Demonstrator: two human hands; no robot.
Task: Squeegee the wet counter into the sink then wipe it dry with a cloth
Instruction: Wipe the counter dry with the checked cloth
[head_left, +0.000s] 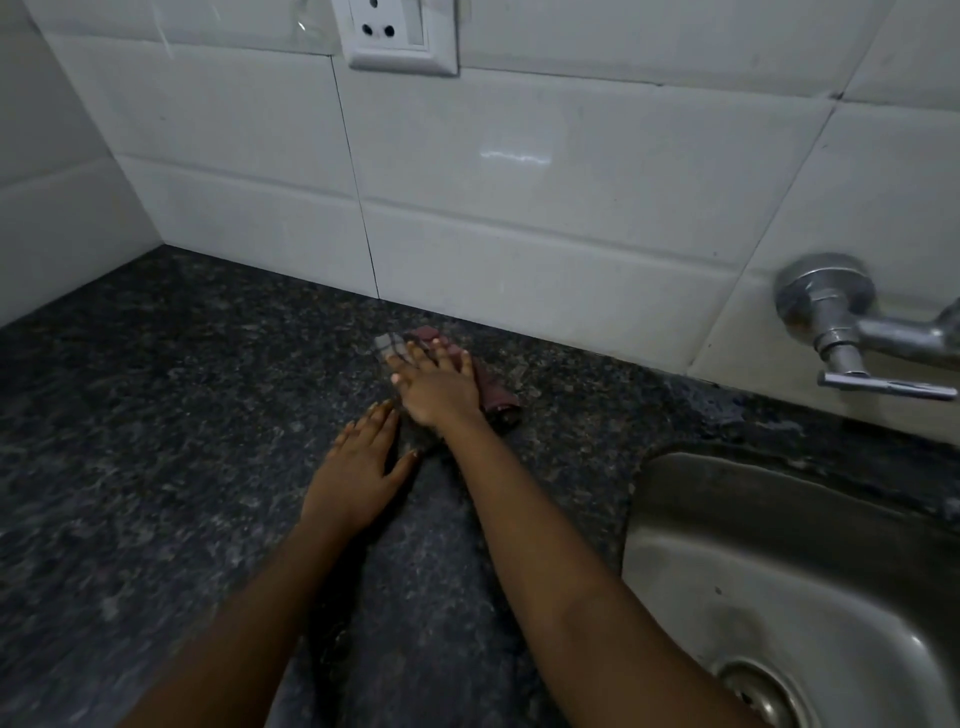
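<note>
A small checked cloth (500, 396), maroon and grey, lies on the dark speckled granite counter (156, 415) close to the tiled back wall. My right hand (439, 382) presses flat on the cloth with its fingers straight and spread. My left hand (363, 470) rests flat on the bare counter just in front and to the left of it, fingers straight, holding nothing. The steel sink (779, 561) is set into the counter at the right. No squeegee is in view.
A metal tap (852, 332) juts from the tiled wall above the sink's back edge. A white wall socket (397, 34) sits high on the tiles. Tiled walls close the counter at the back and left.
</note>
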